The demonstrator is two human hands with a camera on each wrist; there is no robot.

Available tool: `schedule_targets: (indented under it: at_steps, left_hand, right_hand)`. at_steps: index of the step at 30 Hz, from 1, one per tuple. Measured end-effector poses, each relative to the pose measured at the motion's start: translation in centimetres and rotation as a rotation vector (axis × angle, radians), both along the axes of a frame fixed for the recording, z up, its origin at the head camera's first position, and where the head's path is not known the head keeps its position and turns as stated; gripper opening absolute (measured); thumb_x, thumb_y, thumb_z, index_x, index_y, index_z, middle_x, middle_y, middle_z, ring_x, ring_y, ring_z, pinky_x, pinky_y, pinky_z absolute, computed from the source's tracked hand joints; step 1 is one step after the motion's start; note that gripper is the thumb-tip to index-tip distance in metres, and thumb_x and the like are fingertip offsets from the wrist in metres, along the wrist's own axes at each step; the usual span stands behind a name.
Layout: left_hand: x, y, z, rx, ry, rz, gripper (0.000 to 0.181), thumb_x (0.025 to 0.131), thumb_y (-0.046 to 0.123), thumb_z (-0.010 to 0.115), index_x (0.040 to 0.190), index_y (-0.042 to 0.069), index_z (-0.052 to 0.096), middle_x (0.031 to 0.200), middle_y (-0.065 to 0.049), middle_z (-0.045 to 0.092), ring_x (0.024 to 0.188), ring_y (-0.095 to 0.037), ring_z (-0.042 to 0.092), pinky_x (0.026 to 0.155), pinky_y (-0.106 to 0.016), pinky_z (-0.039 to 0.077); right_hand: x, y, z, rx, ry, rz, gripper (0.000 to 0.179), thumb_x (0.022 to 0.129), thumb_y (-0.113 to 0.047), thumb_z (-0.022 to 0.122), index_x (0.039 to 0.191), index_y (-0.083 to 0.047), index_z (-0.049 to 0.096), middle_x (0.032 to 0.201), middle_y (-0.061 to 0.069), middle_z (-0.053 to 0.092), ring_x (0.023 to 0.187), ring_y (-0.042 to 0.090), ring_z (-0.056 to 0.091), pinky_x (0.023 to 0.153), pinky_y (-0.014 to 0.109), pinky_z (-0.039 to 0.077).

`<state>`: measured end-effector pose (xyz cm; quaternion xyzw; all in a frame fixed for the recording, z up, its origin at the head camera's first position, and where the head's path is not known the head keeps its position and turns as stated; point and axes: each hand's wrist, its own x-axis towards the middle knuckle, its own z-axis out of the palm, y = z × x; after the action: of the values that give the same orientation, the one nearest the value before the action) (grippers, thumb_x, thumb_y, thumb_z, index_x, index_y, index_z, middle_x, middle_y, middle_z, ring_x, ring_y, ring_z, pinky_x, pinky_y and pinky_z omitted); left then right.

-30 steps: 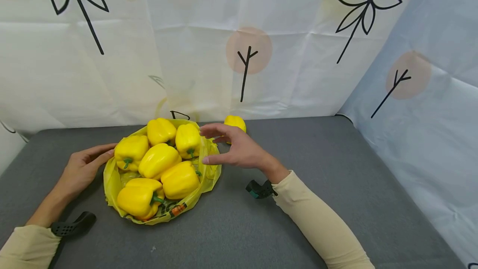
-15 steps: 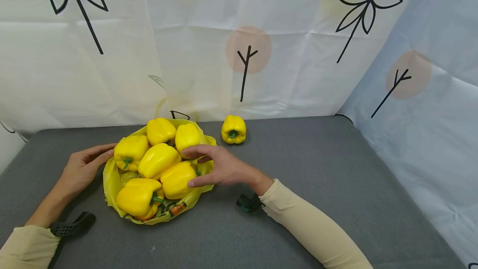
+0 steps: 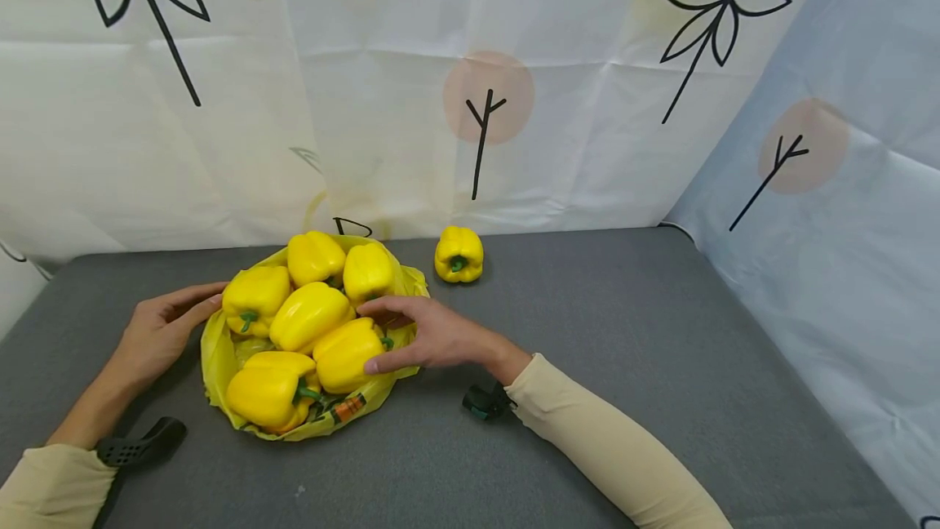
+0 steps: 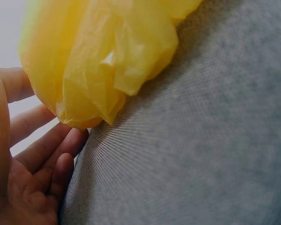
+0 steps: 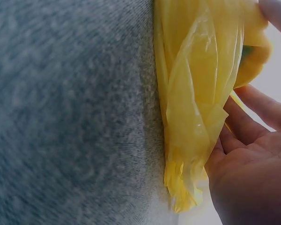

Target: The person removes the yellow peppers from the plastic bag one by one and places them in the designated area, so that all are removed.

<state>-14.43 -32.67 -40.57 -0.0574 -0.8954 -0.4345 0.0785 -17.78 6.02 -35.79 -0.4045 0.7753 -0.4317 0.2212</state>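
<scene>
In the head view, a yellow plastic bag (image 3: pixel 218 378) stands with its mouth wide and its rim turned down. Several yellow bell peppers (image 3: pixel 312 317) fill it. My right hand (image 3: pixel 433 337) has its thumb and fingers around the right-hand bell pepper (image 3: pixel 345 357), near its green stem. In the right wrist view, part of a pepper (image 5: pixel 255 63) shows between thumb and fingers, above the bag's side. My left hand (image 3: pixel 163 335) rests with extended fingers against the bag's left side. The left wrist view shows its fingers (image 4: pixel 33 123) touching the bag's wall (image 4: pixel 93 70).
Behind and right of the bag, a single yellow bell pepper (image 3: pixel 458 255) stands on the grey cloth surface (image 3: pixel 587 308). A white patterned curtain (image 3: pixel 382 104) closes off the back, and another sheet (image 3: pixel 844 227) hangs along the right side.
My right hand has come down and towards me from the bag's far right rim to the right-hand pepper, uncovering the lone pepper behind. The left hand stays put.
</scene>
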Motion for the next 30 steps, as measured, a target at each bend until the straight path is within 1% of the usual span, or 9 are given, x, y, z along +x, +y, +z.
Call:
schedule_targets:
  at_steps: [2, 6, 10, 17, 21, 26, 30]
  left_hand:
    - [-0.02, -0.03, -0.01, 0.002, 0.001, -0.003, 0.049, 0.108, 0.03, 0.054, 0.142, -0.004, 0.055, 0.116, 0.035, 0.051, 0.105, 0.021, 0.043, 0.079, -0.002, 0.037]
    - [-0.05, -0.04, 0.0, 0.004, 0.007, -0.007, 0.049, 0.108, 0.03, 0.054, 0.142, -0.004, 0.056, 0.116, 0.035, 0.052, 0.106, 0.021, 0.044, 0.079, -0.002, 0.037]
    - [-0.04, -0.03, 0.06, 0.005, 0.009, -0.009, 0.049, 0.108, 0.031, 0.054, 0.142, -0.004, 0.056, 0.116, 0.035, 0.052, 0.106, 0.02, 0.044, 0.079, -0.002, 0.037]
    - [-0.08, -0.05, 0.18, -0.015, -0.003, 0.003, 0.051, 0.107, 0.033, 0.053, 0.142, -0.004, 0.055, 0.116, 0.035, 0.051, 0.105, 0.021, 0.042, 0.078, -0.002, 0.036]
    - [-0.08, -0.07, 0.17, -0.016, -0.003, 0.005, 0.05, 0.107, 0.033, 0.054, 0.142, -0.003, 0.056, 0.115, 0.035, 0.051, 0.105, 0.021, 0.042, 0.078, -0.002, 0.036]
    - [0.01, -0.12, 0.11, -0.008, -0.002, -0.004, 0.049, 0.107, 0.032, 0.054, 0.142, -0.002, 0.056, 0.116, 0.035, 0.051, 0.106, 0.021, 0.042, 0.079, -0.002, 0.036]
    - [0.06, -0.1, 0.05, -0.002, 0.003, -0.008, 0.048, 0.107, 0.031, 0.054, 0.142, -0.001, 0.057, 0.116, 0.036, 0.052, 0.106, 0.021, 0.043, 0.079, -0.002, 0.036]
  right_hand:
    - [0.01, 0.02, -0.09, 0.028, 0.008, 0.002, 0.07, 0.089, -0.025, 0.081, 0.15, -0.013, 0.049, 0.147, 0.0, 0.051, 0.125, 0.007, 0.05, 0.106, 0.025, 0.04]
    - [-0.01, -0.02, -0.45, 0.035, 0.024, 0.023, 0.074, 0.087, -0.027, 0.084, 0.15, -0.016, 0.048, 0.144, -0.005, 0.051, 0.124, 0.006, 0.049, 0.105, 0.024, 0.041]
    - [0.01, -0.08, -0.61, 0.01, 0.028, 0.032, 0.073, 0.086, -0.025, 0.085, 0.149, -0.016, 0.049, 0.142, -0.004, 0.051, 0.123, 0.005, 0.05, 0.104, 0.024, 0.041]
    - [0.12, -0.14, -0.48, 0.02, 0.019, 0.027, 0.073, 0.086, -0.026, 0.084, 0.15, -0.017, 0.048, 0.143, -0.003, 0.051, 0.124, 0.005, 0.049, 0.105, 0.025, 0.041]
    - [0.15, -0.17, -0.51, 0.012, 0.022, 0.018, 0.074, 0.085, -0.025, 0.086, 0.149, -0.017, 0.05, 0.143, -0.003, 0.051, 0.123, 0.005, 0.049, 0.105, 0.025, 0.041]
    - [0.24, -0.21, -0.49, -0.01, 0.054, 0.0, 0.074, 0.081, -0.025, 0.089, 0.145, -0.018, 0.053, 0.139, -0.005, 0.054, 0.122, 0.005, 0.05, 0.104, 0.026, 0.042]
    - [0.34, -0.16, -0.12, -0.048, 0.093, -0.014, 0.074, 0.079, -0.023, 0.091, 0.143, -0.017, 0.055, 0.134, -0.005, 0.057, 0.119, 0.005, 0.052, 0.104, 0.028, 0.043]
